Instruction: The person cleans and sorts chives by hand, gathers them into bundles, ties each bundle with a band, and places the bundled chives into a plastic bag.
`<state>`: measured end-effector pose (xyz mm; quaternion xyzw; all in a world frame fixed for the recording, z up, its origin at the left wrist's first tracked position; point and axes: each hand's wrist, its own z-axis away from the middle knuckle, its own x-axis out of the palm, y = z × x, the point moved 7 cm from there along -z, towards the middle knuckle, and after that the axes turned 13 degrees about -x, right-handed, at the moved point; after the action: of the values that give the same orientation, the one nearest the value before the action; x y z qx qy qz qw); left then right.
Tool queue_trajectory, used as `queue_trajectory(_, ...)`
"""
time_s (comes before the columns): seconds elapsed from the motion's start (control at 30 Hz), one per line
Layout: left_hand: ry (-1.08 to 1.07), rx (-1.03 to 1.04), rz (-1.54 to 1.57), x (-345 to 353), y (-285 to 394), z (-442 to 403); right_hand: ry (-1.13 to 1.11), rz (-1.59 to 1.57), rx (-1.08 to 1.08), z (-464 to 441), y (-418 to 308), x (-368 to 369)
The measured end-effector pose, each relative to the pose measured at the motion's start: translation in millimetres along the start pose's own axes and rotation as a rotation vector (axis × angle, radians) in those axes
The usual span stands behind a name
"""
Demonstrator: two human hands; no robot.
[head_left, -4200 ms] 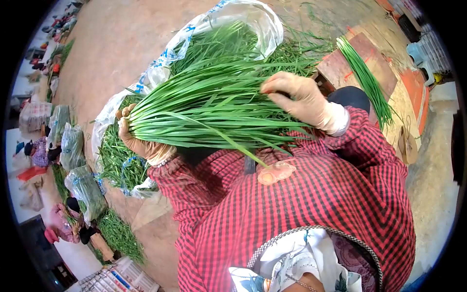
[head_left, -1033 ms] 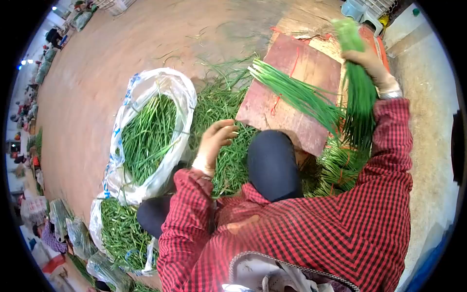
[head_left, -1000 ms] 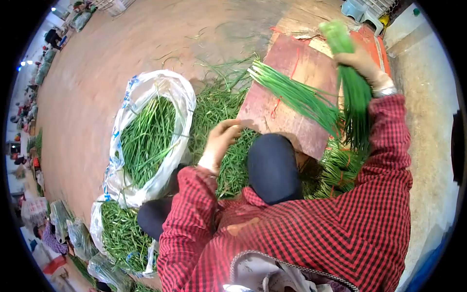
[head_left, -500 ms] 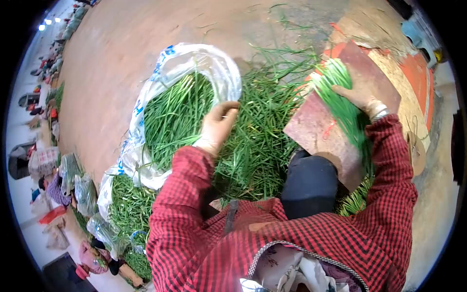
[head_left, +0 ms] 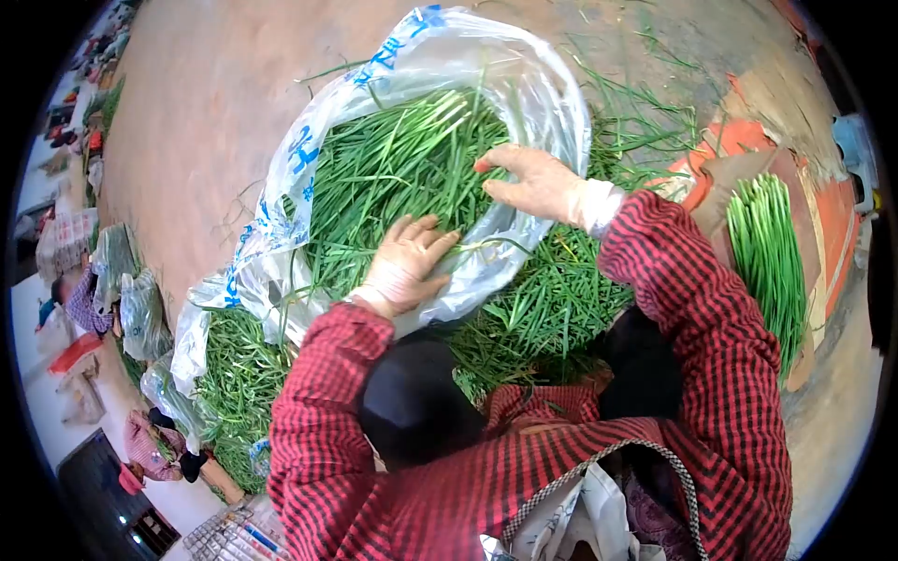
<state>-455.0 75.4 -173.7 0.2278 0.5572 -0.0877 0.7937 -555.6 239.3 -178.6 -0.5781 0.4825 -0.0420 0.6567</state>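
Note:
A clear plastic bag (head_left: 296, 178) with blue print stands wide-mouthed in front of me, filled with long green chives (head_left: 393, 154). My left hand (head_left: 407, 265), in a thin pale glove, rests with spread fingers on the chives at the near side of the bag's mouth. Over the right side of the mouth reaches my right hand (head_left: 541, 184), gloved too. Its thumb and fingers are apart, with nothing visible between them, and the fingertips are at the chives. Off to the right lies a neat bunch of chives (head_left: 769, 257), pale ends pointing away from me.
Loose chives (head_left: 552, 304) are heaped between the bag and my right knee, and more (head_left: 243, 365) lie left of the bag. Cardboard and orange sheeting (head_left: 832, 252) are under the bunch. At far left, people sit among filled plastic bags (head_left: 145, 313).
My right hand has left the bunch at the right and come over to the bag. My left hand's fingers have spread onto the chives. The bag appears nearer and larger in view.

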Motion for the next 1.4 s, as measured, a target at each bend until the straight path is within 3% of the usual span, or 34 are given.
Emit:
queue_trajectory(0.03,0.014,-0.032,-0.022,11,-5,-5,0.005,-0.083,0.077,-11,13,7)
queue_trajectory(0.13,0.276,-0.096,0.29,-14,-27,-16,0.102,-0.358,0.381,-25,48,1)
queue_trajectory(0.2,0.488,-0.287,0.381,-43,-52,-21,0.321,-0.411,0.447,-27,78,-11)
queue_trajectory(0.27,0.601,-0.261,0.303,-62,-76,-38,0.37,-0.498,0.481,-34,95,-8)
queue_trajectory(0.33,0.529,-0.273,0.225,-72,-75,-73,0.387,-0.396,0.551,-43,97,-11)
queue_trajectory(0.4,0.285,-0.393,0.176,-39,-87,-108,0.287,-0.326,0.553,-53,94,-14)
queue_trajectory(0.47,0.243,-0.492,0.122,-25,-95,-126,0.291,-0.066,0.386,-72,87,-30)
queue_trajectory(0.53,0.256,-0.554,0.132,-15,-109,-133,0.102,0.013,0.636,-90,105,-58)
queue_trajectory(0.6,0.294,-0.563,0.138,-22,-106,-130,0.244,-0.033,0.395,-103,99,-78)
queue_trajectory(0.63,0.303,-0.577,0.181,-20,-107,-128,0.243,-0.032,0.397,-107,90,-87)
queue_trajectory(0.73,0.432,-0.595,0.391,-23,-118,-126,0.084,-0.009,0.417,-114,66,-82)
queue_trajectory(0.8,0.42,-0.647,0.344,-23,-124,-133,-0.11,-0.192,0.302,-114,53,-43)
queue_trajectory(0.87,0.301,-0.767,0.475,-27,-128,-134,0.027,0.11,0.054,-119,71,-24)
queue_trajectory(0.93,0.435,-0.705,0.549,-27,-129,-132,-0.043,0.101,0.11,-122,83,-17)
queue_trajectory(1.0,0.454,-0.693,0.542,-19,-127,-128,-0.134,0.182,0.315,-118,98,-12)
queue_trajectory(1.03,0.479,-0.674,0.514,-17,-125,-126,-0.271,0.285,0.351,-116,93,-12)
queue_trajectory(1.07,0.502,-0.656,0.486,-14,-124,-124,-0.269,0.281,0.354,-113,98,-9)
queue_trajectory(1.13,0.487,-0.634,0.507,-15,-118,-122,-0.402,0.663,0.223,-112,94,-4)
queue_trajectory(1.17,0.484,-0.615,0.532,-17,-117,-122,-0.493,0.622,0.366,-111,105,-1)
queue_trajectory(1.33,0.495,-0.7,0.606,-30,-114,-125,-0.422,0.462,0.406,-114,123,-5)
queue_trajectory(1.4,0.545,-0.58,0.537,-40,-106,-131,-0.367,0.443,0.387,-120,119,-12)
